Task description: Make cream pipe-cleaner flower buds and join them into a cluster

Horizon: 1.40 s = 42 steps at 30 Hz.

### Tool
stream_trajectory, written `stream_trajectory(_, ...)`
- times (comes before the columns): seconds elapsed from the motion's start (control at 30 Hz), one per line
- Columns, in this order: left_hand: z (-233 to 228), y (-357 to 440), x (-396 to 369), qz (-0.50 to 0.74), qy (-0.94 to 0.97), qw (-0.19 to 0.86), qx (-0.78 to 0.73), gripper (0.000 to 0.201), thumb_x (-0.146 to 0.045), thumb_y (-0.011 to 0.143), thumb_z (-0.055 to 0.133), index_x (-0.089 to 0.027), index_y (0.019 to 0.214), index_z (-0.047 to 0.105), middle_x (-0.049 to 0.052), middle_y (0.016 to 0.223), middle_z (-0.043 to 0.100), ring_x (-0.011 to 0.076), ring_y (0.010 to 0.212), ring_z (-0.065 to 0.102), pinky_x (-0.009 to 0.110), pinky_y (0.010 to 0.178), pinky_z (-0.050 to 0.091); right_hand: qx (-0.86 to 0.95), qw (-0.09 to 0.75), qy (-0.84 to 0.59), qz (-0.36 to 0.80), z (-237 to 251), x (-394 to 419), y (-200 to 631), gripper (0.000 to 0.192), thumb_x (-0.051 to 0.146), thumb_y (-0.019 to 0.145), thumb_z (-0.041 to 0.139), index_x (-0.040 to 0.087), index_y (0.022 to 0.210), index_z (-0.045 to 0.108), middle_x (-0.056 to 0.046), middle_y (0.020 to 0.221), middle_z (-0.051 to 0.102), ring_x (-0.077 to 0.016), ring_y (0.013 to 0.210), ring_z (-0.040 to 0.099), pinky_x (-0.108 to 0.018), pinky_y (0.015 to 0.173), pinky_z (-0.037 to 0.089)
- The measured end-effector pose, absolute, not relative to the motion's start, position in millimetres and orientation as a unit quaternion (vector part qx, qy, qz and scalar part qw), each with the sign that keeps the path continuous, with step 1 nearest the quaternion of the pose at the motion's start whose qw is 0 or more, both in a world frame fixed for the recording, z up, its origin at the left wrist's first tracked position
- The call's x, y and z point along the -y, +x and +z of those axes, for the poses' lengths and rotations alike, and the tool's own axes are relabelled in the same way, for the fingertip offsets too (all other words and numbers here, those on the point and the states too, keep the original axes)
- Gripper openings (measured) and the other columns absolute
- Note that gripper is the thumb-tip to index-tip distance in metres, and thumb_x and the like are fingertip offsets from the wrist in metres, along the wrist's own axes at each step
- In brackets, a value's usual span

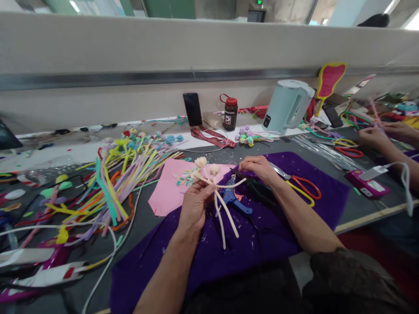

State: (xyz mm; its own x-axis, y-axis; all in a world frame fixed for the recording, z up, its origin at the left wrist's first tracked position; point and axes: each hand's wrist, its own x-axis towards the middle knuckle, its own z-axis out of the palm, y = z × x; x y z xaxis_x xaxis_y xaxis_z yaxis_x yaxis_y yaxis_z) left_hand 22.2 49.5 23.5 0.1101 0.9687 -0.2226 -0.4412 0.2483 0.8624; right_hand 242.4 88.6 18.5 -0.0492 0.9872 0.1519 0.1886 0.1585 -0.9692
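Observation:
My left hand grips a small bunch of cream pipe-cleaner flowers, their stems hanging down over the purple cloth. My right hand pinches the end of one cream stem that runs sideways from the bunch. Under the hands lie a blue glue gun and a black tool. Scissors with red and yellow handles rest just right of my right hand. A pink sheet lies to the left of the bunch.
A heap of coloured pipe cleaners covers the left of the table. At the back stand a phone, a dark bottle with a red cap and a pale kettle. Another person's hands work at the right.

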Motion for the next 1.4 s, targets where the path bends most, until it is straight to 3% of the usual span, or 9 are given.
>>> stream_trajectory(0.23, 20, 21, -51, 0.520, 0.331, 0.672, -0.410, 0.021, -0.017, 0.056, 0.075, -0.013, 0.071, 0.060, -0.004, 0.062, 0.059, 0.0072, 0.053, 0.057, 0.016, 0.050, 0.045, 0.610, 0.518, -0.547, 0.247, 12, -98, 262, 0.017, 0.030, 0.065, 0.061, 0.014, 0.068, 0.067, -0.003, 0.069, 0.064, -0.0145, 0.065, 0.056, -0.025, 0.064, 0.042)
stream_trajectory(0.47, 22, 23, -50, 0.512, 0.319, 0.676, -0.424, 0.024, -0.018, 0.053, 0.076, -0.013, 0.069, 0.060, -0.004, 0.061, 0.060, 0.0082, 0.052, 0.057, 0.017, 0.048, 0.045, 0.641, 0.447, -0.606, 0.145, 6, -103, 264, 0.027, 0.033, 0.075, 0.054, 0.016, 0.056, 0.063, -0.002, 0.063, 0.061, -0.0138, 0.064, 0.055, -0.025, 0.063, 0.041)
stream_trajectory(0.6, 21, 23, -51, 0.514, 0.310, 0.683, -0.417, 0.023, -0.017, 0.053, 0.076, -0.013, 0.069, 0.060, -0.003, 0.061, 0.060, 0.0072, 0.052, 0.056, 0.015, 0.046, 0.043, 0.621, 0.472, -0.613, 0.125, 6, -101, 261, 0.013, 0.025, 0.071, 0.055, 0.016, 0.073, 0.065, -0.004, 0.078, 0.063, -0.0150, 0.070, 0.055, -0.026, 0.066, 0.042)
stream_trajectory(0.73, 18, 22, -51, 0.519, 0.278, 0.707, -0.391, 0.021, -0.018, 0.057, 0.074, -0.014, 0.071, 0.060, -0.002, 0.063, 0.061, 0.0074, 0.051, 0.055, 0.016, 0.045, 0.043, 0.595, 0.487, -0.599, 0.224, 12, -88, 245, 0.018, 0.030, 0.075, 0.053, 0.015, 0.074, 0.062, 0.001, 0.056, 0.056, -0.0108, 0.047, 0.046, -0.023, 0.049, 0.038)
stream_trajectory(0.8, 17, 22, -51, 0.520, 0.269, 0.720, -0.373, 0.021, -0.019, 0.058, 0.074, -0.014, 0.074, 0.060, -0.002, 0.064, 0.061, 0.0078, 0.052, 0.056, 0.017, 0.047, 0.044, 0.632, 0.443, -0.554, 0.312, 18, -78, 231, 0.014, 0.027, 0.073, 0.056, 0.015, 0.070, 0.062, 0.001, 0.056, 0.055, -0.0098, 0.048, 0.047, -0.022, 0.049, 0.037)
stream_trajectory(0.87, 16, 23, -50, 0.524, 0.263, 0.723, -0.365, 0.020, -0.019, 0.059, 0.073, -0.014, 0.073, 0.060, -0.002, 0.064, 0.061, 0.0074, 0.052, 0.055, 0.017, 0.047, 0.044, 0.661, 0.382, -0.478, 0.434, 23, -67, 217, 0.014, 0.022, 0.068, 0.062, 0.014, 0.079, 0.064, -0.001, 0.067, 0.060, -0.0110, 0.057, 0.052, -0.022, 0.054, 0.041)
stream_trajectory(1.0, 16, 24, -48, 0.533, 0.280, 0.709, -0.367, 0.018, -0.019, 0.059, 0.073, -0.014, 0.070, 0.060, -0.002, 0.063, 0.060, 0.0053, 0.050, 0.052, 0.015, 0.045, 0.040, 0.667, 0.291, -0.370, 0.578, 29, -60, 206, 0.040, 0.020, 0.061, 0.070, 0.016, 0.100, 0.061, -0.004, 0.087, 0.063, -0.0131, 0.069, 0.056, -0.024, 0.059, 0.044)
stream_trajectory(1.2, 16, 26, -45, 0.526, 0.343, 0.673, -0.391, 0.019, -0.019, 0.059, 0.073, -0.013, 0.073, 0.062, -0.001, 0.065, 0.059, 0.0059, 0.052, 0.052, 0.016, 0.046, 0.040, 0.558, 0.490, -0.449, 0.496, 32, -71, 230, 0.021, 0.034, 0.077, 0.057, 0.016, 0.083, 0.066, -0.005, 0.075, 0.064, -0.0128, 0.061, 0.055, -0.025, 0.054, 0.041)
stream_trajectory(1.4, 13, 29, -44, 0.489, 0.368, 0.677, -0.409, 0.020, -0.019, 0.059, 0.074, -0.012, 0.071, 0.059, -0.002, 0.061, 0.058, 0.0064, 0.052, 0.052, 0.017, 0.049, 0.040, 0.746, 0.316, -0.406, 0.423, 37, -56, 208, 0.019, 0.029, 0.067, 0.068, 0.015, 0.080, 0.067, -0.002, 0.075, 0.064, -0.0133, 0.066, 0.056, -0.024, 0.062, 0.043)
